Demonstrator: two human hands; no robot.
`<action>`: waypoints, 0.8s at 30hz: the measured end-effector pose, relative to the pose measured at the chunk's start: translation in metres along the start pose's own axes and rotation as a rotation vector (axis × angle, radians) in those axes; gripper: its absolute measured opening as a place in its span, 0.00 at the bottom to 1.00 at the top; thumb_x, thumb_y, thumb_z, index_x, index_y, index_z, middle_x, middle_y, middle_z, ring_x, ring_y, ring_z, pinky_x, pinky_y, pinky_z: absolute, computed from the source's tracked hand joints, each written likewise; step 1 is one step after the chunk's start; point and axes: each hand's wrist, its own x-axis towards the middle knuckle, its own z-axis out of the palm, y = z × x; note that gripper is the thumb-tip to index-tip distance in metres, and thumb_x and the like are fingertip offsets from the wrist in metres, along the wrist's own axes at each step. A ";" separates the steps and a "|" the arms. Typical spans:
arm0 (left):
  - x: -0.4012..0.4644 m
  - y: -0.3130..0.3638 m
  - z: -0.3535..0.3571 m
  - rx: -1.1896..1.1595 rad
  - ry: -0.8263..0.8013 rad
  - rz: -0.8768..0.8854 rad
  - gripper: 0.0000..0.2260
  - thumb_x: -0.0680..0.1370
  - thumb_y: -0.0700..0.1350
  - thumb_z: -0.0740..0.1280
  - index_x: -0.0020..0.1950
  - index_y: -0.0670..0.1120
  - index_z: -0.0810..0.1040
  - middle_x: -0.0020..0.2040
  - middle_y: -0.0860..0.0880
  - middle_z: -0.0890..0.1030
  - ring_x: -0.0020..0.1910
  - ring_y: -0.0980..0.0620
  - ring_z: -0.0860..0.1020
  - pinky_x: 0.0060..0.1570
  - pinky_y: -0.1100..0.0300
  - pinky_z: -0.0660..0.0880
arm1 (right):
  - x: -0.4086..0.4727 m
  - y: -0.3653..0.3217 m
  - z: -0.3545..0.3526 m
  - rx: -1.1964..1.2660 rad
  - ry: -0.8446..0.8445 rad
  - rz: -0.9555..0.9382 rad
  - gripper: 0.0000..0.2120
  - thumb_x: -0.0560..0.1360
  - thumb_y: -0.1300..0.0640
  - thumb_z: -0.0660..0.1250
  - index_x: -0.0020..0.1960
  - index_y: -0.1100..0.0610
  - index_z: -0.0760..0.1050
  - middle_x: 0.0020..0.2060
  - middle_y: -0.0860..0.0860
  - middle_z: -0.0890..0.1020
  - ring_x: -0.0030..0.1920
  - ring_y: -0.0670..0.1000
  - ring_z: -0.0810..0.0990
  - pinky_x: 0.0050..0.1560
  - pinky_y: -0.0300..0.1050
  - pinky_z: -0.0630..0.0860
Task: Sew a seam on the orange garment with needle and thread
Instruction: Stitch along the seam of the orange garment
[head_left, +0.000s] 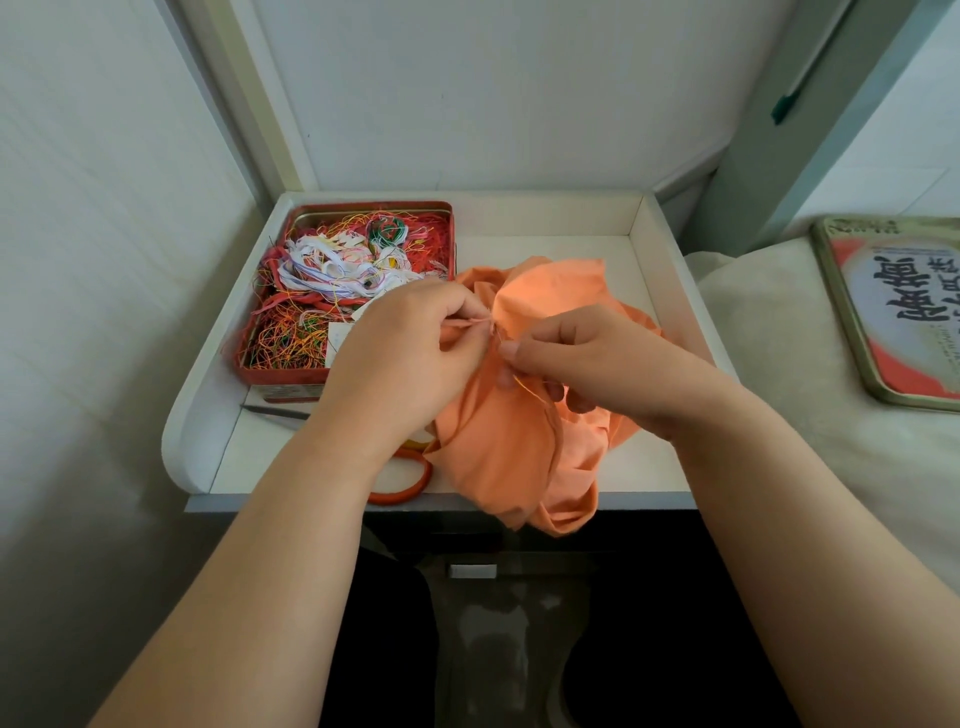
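The orange garment (511, 436) lies bunched on a white tray-like tabletop (639, 467), with part of it hanging over the front edge. My left hand (410, 358) pinches a fold of the garment's edge between thumb and fingers. My right hand (587, 364) sits just to the right of that fold, thumb and forefinger pinched together at the seam. A thin yellow-orange thread (530, 388) runs from under the right hand across the cloth. The needle itself is too small to make out.
A red tin (447, 218) full of tangled coloured threads stands at the back left of the tabletop. Orange-handled scissors (410, 480) lie under my left forearm, their blades pointing left. The tin's lid (893, 312) rests on a pale cloth surface at right. Walls close in behind and at left.
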 end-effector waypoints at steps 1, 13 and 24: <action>0.000 0.001 -0.001 -0.004 0.017 -0.001 0.02 0.75 0.43 0.70 0.44 0.49 0.82 0.43 0.55 0.80 0.45 0.57 0.78 0.47 0.59 0.74 | -0.001 0.000 -0.001 -0.007 -0.034 0.002 0.16 0.78 0.48 0.65 0.44 0.60 0.83 0.29 0.51 0.73 0.25 0.41 0.67 0.28 0.36 0.64; 0.000 0.005 0.003 -0.017 -0.001 0.112 0.02 0.74 0.41 0.70 0.44 0.47 0.82 0.43 0.56 0.80 0.46 0.56 0.78 0.47 0.57 0.73 | 0.000 0.002 -0.001 0.211 0.062 0.056 0.21 0.79 0.45 0.61 0.46 0.63 0.80 0.26 0.50 0.69 0.26 0.44 0.64 0.26 0.36 0.61; -0.003 0.013 0.006 -0.185 -0.097 0.000 0.05 0.74 0.44 0.70 0.42 0.55 0.81 0.42 0.63 0.81 0.47 0.63 0.80 0.51 0.62 0.76 | 0.005 0.002 -0.002 0.291 0.214 0.025 0.18 0.78 0.53 0.65 0.31 0.54 0.72 0.24 0.46 0.66 0.23 0.45 0.60 0.25 0.41 0.54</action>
